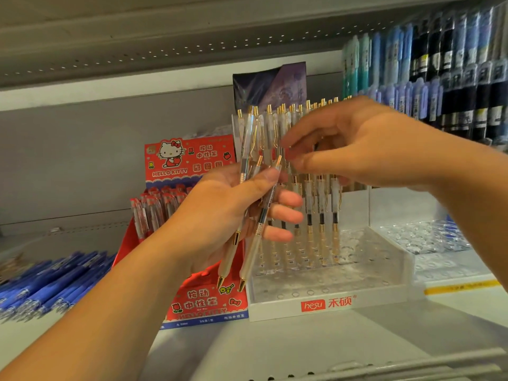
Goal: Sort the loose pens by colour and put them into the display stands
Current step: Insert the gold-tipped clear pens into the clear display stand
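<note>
My left hand (233, 204) grips a small bunch of white-and-gold pens (251, 251), tips pointing down, in front of the white display stand (327, 305). Several matching pens (321, 215) stand upright in the stand's clear perforated tiers. My right hand (354, 144) hovers just above and right of the bunch, its thumb and forefinger drawn together near the top of one held pen; I cannot tell whether they touch it. The stand's front rows of holes are unfilled.
A red Hello Kitty box (189, 166) of red pens stands left of the white stand. Blue pens (52, 281) lie loose on the shelf at far left. A clear stand (428, 237) sits to the right, and packaged dark and blue pens (439, 78) hang at upper right.
</note>
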Demonstrator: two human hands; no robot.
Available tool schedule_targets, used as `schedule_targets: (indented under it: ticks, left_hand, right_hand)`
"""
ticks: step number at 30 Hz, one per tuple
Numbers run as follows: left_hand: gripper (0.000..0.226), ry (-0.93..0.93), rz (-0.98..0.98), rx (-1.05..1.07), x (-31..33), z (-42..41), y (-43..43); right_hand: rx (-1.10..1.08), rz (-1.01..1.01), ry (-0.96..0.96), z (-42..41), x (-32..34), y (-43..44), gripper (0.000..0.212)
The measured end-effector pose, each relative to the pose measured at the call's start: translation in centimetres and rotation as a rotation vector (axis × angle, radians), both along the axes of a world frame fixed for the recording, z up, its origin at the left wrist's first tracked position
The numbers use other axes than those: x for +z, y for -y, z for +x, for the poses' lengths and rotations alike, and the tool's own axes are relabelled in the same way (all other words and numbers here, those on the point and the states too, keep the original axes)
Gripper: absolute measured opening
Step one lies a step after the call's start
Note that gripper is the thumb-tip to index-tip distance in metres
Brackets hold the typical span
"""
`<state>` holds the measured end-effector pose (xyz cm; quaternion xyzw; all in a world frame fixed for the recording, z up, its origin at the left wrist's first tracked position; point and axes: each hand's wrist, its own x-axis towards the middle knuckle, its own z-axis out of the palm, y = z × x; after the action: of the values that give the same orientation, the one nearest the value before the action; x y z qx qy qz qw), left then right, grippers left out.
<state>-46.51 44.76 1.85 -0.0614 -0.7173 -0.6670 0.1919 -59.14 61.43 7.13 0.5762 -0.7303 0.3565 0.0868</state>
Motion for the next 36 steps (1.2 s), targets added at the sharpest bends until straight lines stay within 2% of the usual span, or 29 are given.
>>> schedule_targets:
  ticks: [3,11,14,17,19,21,24,28,33,36]
  left_hand:
    - [0.023,-0.001,-0.015,-0.035,0.0,0.0,0.0]
    - [0.031,0.027,-0.006,-0.075,0.1,0.2,-0.4]
    - [0.034,0.025,0.058,-0.038,0.1,0.0,-0.5]
    - [0.027,-0.018,0.027,0.049,0.1,-0.1,-0.2]
    - [0.026,-0.035,0.0,0.1,0.2,-0.1,-0.1]
    - [0.026,-0.059,-0.001,0.132,0.2,-0.1,0.0]
    - [0.027,-0.071,0.003,0.12,0.1,-0.2,0.0]
    - [0.027,-0.045,0.054,0.105,0.1,-0.4,0.3]
    - [0.047,0.002,0.114,0.097,0.3,-0.4,0.3]
    - [0.044,0.04,0.194,0.058,0.4,-0.4,0.4]
  right_hand:
    - [0.163,-0.038,0.074,0.7,-0.6,0.3,0.02]
    - [0.199,-0.093,0.169,0.3,-0.9,0.9,0.013]
    - [0.224,-0.129,0.212,0.1,-0.6,0.5,0.02]
    - [0.306,-0.222,0.456,-0.3,-0.2,0.2,0.028]
    - [0.345,-0.305,0.59,-0.5,0.1,0.1,0.023]
    - [0.342,-0.363,0.639,-0.7,0.4,-0.1,0.015]
    - [0.247,-0.388,0.608,-1.0,0.7,-0.3,0.014]
    - [-0.037,-0.408,0.495,-1.1,0.9,-0.2,0.014]
    - [-0.362,-0.298,0.297,-1.4,1.0,0.0,0.014]
    - [-0.472,-0.242,0.202,-1.8,1.0,-0.1,0.01]
